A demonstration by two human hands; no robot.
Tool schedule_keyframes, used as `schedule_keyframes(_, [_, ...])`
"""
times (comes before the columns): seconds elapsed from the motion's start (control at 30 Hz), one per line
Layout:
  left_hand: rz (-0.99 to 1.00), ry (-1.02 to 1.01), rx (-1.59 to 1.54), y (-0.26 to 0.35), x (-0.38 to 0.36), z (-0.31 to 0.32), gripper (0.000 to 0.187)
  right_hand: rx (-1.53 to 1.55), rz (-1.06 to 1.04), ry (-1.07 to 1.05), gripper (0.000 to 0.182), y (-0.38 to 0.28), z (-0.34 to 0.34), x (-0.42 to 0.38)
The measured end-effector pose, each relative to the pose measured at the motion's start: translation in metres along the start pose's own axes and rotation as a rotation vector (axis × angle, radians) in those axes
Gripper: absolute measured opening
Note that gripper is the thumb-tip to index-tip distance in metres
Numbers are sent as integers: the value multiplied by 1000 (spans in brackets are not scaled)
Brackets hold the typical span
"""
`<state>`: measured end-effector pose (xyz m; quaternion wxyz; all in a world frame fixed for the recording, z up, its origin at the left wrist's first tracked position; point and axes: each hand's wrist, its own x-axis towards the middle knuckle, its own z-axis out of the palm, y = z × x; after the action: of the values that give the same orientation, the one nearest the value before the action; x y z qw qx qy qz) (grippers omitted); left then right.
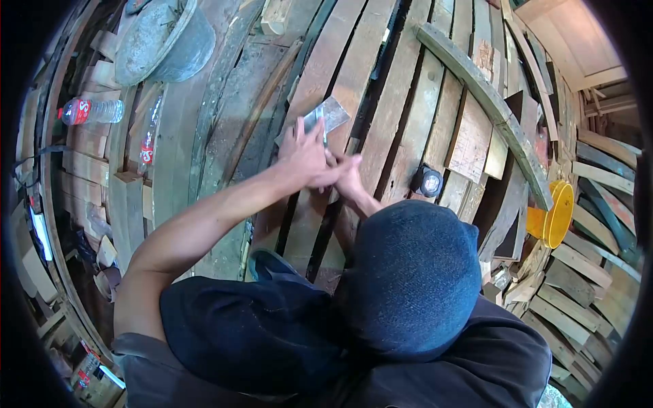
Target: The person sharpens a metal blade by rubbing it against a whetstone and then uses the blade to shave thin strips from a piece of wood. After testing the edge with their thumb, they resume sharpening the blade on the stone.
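My left hand (304,158) reaches in from the left, its fingers bent down onto a flat grey rectangular piece (333,114) with a shiny, metal-like face. This piece lies at an angle across a brown wooden board (320,78). Close below, my right hand (342,178) meets the left one, its fingers curled and partly covered. A slim dark strip shows between the hands, too small to name. Rounded blue cloth (415,279) hides much of my right forearm. To the right, a small black case like a tape measure (427,181) rests on the planks.
A long grey beam (486,102) lies slantwise over the planks at right. Beyond it stands a yellow bucket (559,214) near stacked wood offcuts (571,299). At left are a grey bucket (194,51) on its side and a plastic bottle (102,111). Dark gaps run between planks.
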<state>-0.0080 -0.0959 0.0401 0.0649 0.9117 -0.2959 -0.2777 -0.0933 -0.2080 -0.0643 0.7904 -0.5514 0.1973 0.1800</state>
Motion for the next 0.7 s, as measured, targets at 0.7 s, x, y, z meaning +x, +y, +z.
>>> schedule_keyframes(0.7, [-15, 16, 33, 1, -4, -5, 114, 0, 60, -33, 40, -7, -5, 6])
